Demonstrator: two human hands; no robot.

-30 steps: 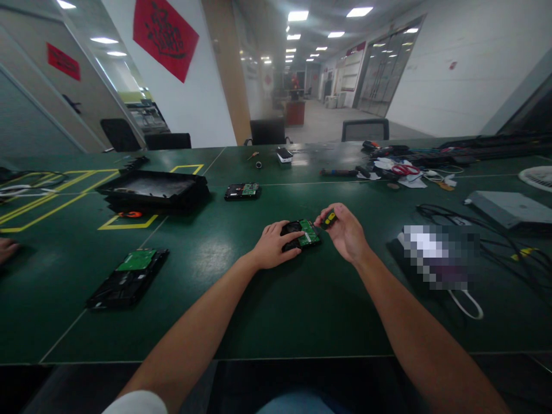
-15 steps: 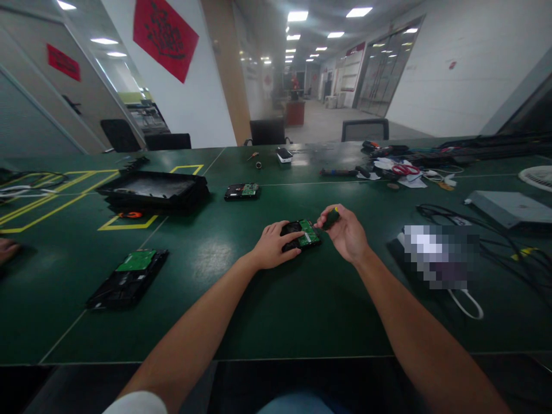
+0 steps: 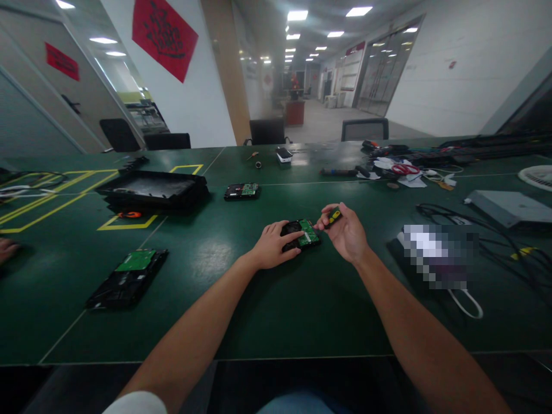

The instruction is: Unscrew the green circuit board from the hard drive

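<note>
Near the middle of the green table lies a hard drive (image 3: 309, 234) with a green circuit board facing up. My left hand (image 3: 276, 246) grips it, index finger across the board and thumb along the near edge. My right hand (image 3: 348, 233) is closed around a screwdriver (image 3: 334, 217) with a yellow and dark handle. It is held at the drive's right end; fingers hide the shaft and tip. A second hard drive (image 3: 241, 191) lies further back on the left. To the near left rests a larger black drive-like unit (image 3: 135, 261) with a green board.
Black trays (image 3: 157, 190) are stacked at the left, with an orange-handled tool (image 3: 130, 215) beside them. A grey metal box (image 3: 511, 208), black cables (image 3: 440, 214) and a blurred-out object (image 3: 431, 256) sit to the right. Another person's hand (image 3: 7, 249) shows at the left edge.
The screwdriver handle has turned in my right hand, and more of its yellow side shows. My left hand and the hard drive have stayed in place.
</note>
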